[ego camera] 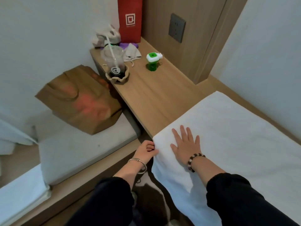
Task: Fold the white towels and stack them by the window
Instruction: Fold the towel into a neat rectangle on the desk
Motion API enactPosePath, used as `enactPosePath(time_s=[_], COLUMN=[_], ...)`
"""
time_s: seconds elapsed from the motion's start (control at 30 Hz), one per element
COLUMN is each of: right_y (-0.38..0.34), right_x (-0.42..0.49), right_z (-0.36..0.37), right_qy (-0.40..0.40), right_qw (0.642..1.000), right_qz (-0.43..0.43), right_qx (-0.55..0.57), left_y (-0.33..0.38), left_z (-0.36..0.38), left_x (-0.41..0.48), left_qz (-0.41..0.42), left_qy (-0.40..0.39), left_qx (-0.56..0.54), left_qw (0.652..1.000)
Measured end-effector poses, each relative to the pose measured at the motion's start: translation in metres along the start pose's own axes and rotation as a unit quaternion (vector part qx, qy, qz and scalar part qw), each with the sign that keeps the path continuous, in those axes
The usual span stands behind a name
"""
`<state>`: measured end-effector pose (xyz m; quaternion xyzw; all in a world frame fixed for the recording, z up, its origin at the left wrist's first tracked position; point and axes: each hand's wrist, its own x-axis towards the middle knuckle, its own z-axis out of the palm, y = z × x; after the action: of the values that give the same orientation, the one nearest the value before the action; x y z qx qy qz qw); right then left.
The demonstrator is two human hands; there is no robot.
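A light wooden tabletop (154, 95) runs between white walls (40, 38) to a wood panel (203, 30) fitted with a grey socket (177, 28). A red bag (129, 20) stands upright at the far end, near a lidded cup (114, 62) and a green gadget (153, 61). At left, a brown paper bag (81, 100) sits on a pale cushion (81, 149).

A small bedroom, in a home or a hotel, is suggested. A white mattress (84, 152) is seen at the near left, beside a wood-laminate counter (154, 95). On the counter are set a takeaway drink cup (114, 62), a red paper bag (129, 20) and a green plug-in device (153, 60). A wall socket (177, 28) is fitted into wood panelling at the far right.
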<state>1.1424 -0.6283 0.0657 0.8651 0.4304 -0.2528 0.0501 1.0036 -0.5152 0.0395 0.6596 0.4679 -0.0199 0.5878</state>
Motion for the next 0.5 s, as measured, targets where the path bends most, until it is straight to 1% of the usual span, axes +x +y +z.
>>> enactPosePath(time_s=[0.13, 0.2, 0.3, 0.37, 0.43, 0.5], right_y=[0.003, 0.004, 0.006, 0.007, 0.005, 0.006], right_x=[0.003, 0.002, -0.002, -0.004, -0.004, -0.004], right_z=[0.001, 0.003, 0.008, 0.012, 0.013, 0.014], right_qy=[0.009, 0.026, 0.074, 0.106, 0.119, 0.13], right_qw=[1.0, 1.0, 0.997, 0.994, 0.993, 0.991], right_qz=[-0.004, -0.004, -0.006, 0.001, 0.007, 0.005], right_qx=[-0.001, 0.003, -0.009, -0.019, -0.025, -0.019], left_y=[-0.006, -0.002, 0.005, 0.011, 0.011, 0.007], left_z=[-0.001, -0.006, -0.023, -0.037, -0.041, -0.032], left_x=[0.004, 0.004, 0.008, 0.009, 0.014, 0.019], left_qz=[0.0, 0.013, 0.064, 0.095, 0.1, 0.08], left_qy=[-0.031, -0.027, -0.005, 0.012, 0.037, 0.066], left_qx=[-0.018, 0.018, 0.109, 0.134, 0.149, 0.167], left_qw=[0.999, 0.999, 0.992, 0.986, 0.983, 0.98])
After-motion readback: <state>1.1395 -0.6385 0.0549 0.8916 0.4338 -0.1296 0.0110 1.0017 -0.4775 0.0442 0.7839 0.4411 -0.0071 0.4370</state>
